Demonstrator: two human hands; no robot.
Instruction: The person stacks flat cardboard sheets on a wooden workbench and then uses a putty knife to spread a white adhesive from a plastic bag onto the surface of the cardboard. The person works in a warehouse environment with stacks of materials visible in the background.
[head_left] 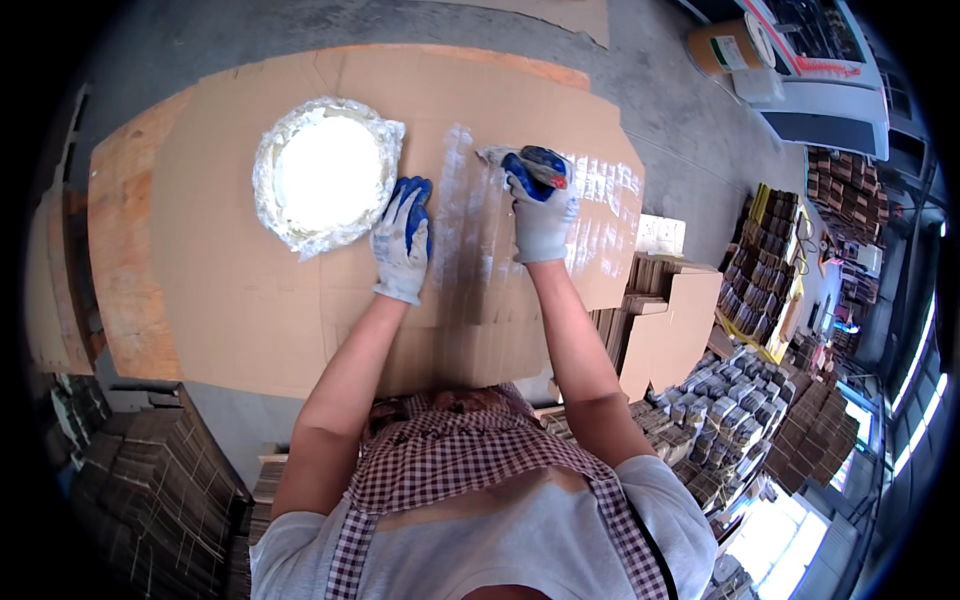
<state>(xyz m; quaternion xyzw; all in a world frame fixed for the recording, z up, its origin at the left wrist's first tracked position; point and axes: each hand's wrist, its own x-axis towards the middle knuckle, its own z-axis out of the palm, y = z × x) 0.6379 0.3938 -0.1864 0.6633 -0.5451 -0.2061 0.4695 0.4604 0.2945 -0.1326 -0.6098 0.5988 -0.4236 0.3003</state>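
Note:
My left hand [402, 240], in a white glove with blue coating, lies on the cardboard sheet [230, 310] with its fingers stretched out. It is beside a round container [272, 215] wrapped in crinkled clear plastic, its inside bright white. My right hand [543, 205], gloved alike, is closed around a brush [494, 154]. The brush's greyish tip points left, and a red bit shows at its handle end. Whitish wet-looking streaks [450, 230] run over the cardboard between my hands and to the right of them.
A wooden board [130, 290] shows under the cardboard. Bundled cardboard stacks [150, 490] stand at lower left, with flat cartons [680, 320] at the right. Farther right are tied piles [725, 400] and a brown drum [715, 50] beside a white machine [840, 95].

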